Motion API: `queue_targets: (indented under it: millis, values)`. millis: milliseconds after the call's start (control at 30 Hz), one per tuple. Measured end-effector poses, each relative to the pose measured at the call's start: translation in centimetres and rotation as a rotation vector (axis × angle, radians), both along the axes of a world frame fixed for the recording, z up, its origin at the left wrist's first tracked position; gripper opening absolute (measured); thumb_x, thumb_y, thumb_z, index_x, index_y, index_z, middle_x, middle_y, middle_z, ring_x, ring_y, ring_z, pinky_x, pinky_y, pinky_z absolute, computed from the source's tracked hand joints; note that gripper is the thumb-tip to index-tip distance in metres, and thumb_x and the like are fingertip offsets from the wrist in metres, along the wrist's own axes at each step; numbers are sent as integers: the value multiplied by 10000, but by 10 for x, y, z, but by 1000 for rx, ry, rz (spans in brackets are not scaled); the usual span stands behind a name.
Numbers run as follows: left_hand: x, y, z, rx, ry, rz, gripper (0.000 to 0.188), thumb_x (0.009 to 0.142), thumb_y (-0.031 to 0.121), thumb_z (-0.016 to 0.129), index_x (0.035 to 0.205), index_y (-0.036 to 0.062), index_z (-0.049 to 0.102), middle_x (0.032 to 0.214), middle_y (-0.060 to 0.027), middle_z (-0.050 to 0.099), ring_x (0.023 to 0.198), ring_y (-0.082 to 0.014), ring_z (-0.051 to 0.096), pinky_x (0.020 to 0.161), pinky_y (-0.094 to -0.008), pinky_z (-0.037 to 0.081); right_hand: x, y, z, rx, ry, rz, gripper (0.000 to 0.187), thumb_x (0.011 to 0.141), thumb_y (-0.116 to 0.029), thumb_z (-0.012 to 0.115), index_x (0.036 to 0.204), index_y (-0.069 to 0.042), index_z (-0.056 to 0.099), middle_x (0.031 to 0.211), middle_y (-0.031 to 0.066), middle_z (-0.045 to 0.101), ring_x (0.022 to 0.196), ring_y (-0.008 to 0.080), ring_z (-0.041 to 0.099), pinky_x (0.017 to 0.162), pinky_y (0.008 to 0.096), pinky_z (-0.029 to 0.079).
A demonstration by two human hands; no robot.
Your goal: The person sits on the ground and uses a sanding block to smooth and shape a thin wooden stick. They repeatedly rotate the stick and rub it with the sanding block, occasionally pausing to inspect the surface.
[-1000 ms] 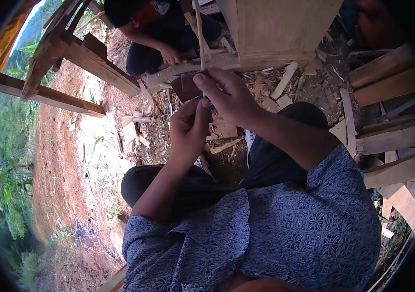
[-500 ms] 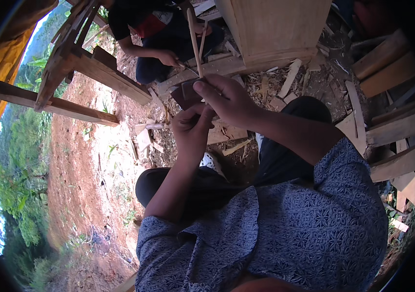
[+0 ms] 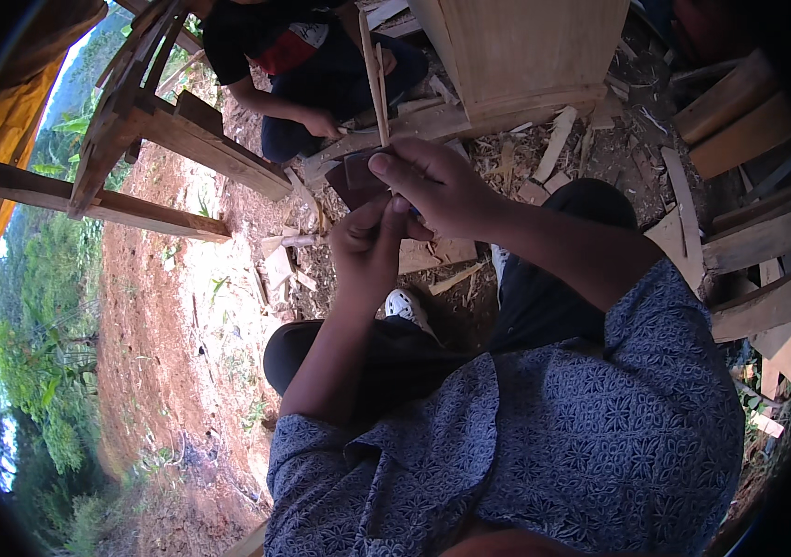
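A thin, pale wooden stick (image 3: 373,79) rises from between my hands, pointing away from me. My right hand (image 3: 442,186) is closed around it, thumb on top, pressing a folded dark brown sheet that looks like sandpaper (image 3: 354,183) against the wood. Just below and to the left, my left hand (image 3: 367,241) is closed in a pinch at the stick's lower end, which the fingers mostly hide. Both hands are close together above my knees.
Across from me a person (image 3: 307,84) crouches, one hand near the ground with a thin tool. A pale wooden box-like piece (image 3: 534,56) stands ahead. Wood offcuts (image 3: 558,144) and shavings litter the ground. Stacked boards (image 3: 752,241) lie right; a timber frame (image 3: 200,139) stands left.
My hands keep their grip and have barely shifted; slightly more of the brown sheet shows. The other person's hand with the thin tool has moved a little, and the tool lies flatter.
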State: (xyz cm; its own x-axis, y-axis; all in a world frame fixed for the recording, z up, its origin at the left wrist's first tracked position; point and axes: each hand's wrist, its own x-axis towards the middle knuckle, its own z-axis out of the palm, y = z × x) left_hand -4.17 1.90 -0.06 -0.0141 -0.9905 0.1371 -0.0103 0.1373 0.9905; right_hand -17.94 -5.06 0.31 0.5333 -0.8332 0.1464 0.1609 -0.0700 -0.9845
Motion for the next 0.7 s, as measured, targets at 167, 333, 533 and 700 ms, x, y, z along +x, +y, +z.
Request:
queue_targets:
  millis: [167,333,533,700]
  values:
    - [10,0,-7,142,370,-196,292,1044,251,486,1037,0,635,648,3,522,570,-135,594,563,-280,538,-5,-6,10,51,-135,187,351,1027,-365,529,1068,-24,604,745,-8,564,629,39,540,520,202,425]
    - [13,4,-14,277,808,-515,334,1052,354,442,1080,58,592,592,57,452,427,-109,471,411,-279,463,-6,-10,11,49,-162,279,392,1024,-402,523,1135,-37,614,852,-31,585,716,26,516,584,205,427]
    - [2,-1,-8,185,426,-157,253,1038,236,512,1022,27,653,595,20,539,491,-133,551,509,-270,500,-7,-14,11,88,-117,219,424,1008,-418,547,1150,-27,632,810,-33,598,733,37,548,624,220,438]
    - [6,-13,-11,-160,-436,248,136,932,102,680,882,-23,701,677,-48,663,615,-121,665,549,-254,487,9,-10,-17,-175,18,-265,382,986,-369,592,1004,2,679,751,10,641,691,81,621,606,251,467]
